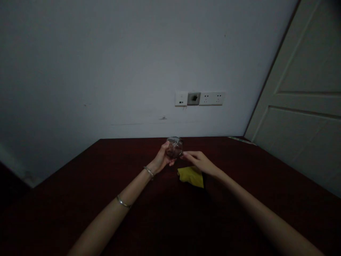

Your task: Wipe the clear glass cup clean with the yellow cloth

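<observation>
Clear glass (175, 147): this is the thing being handled, see-through and roundish, near the middle of the view, looks like it's up off the dark red table (128, 153) toward the wall (128, 71) end
Left hand (160, 159): gripping the glass from its left side, thumb up along it and the other fingers curled in lower down
Right hand (201, 163): fingers bunched together at the glass's lower right edge, honestly can't tell if they're pinching it or just touching
Yellow cloth (190, 176): crumpled on the table just on the near side of the right hand, looks like neither hand has hold of it
Progress so far: glass is in hand, so that bit's done, I'd call it mid-handling
Still left: glass isn't set down and the cloth isn't in use, beyond that I can't say how much remains, too dim to judge the glass's surface
Wall sockets (211, 99): white plates in a row with a grey one, no brand I can make out
Pale strip (241, 140): at the table's back right corner, might have printing but way too small to read
Glass and cloth markings: can't spot any label or logo on either
</observation>
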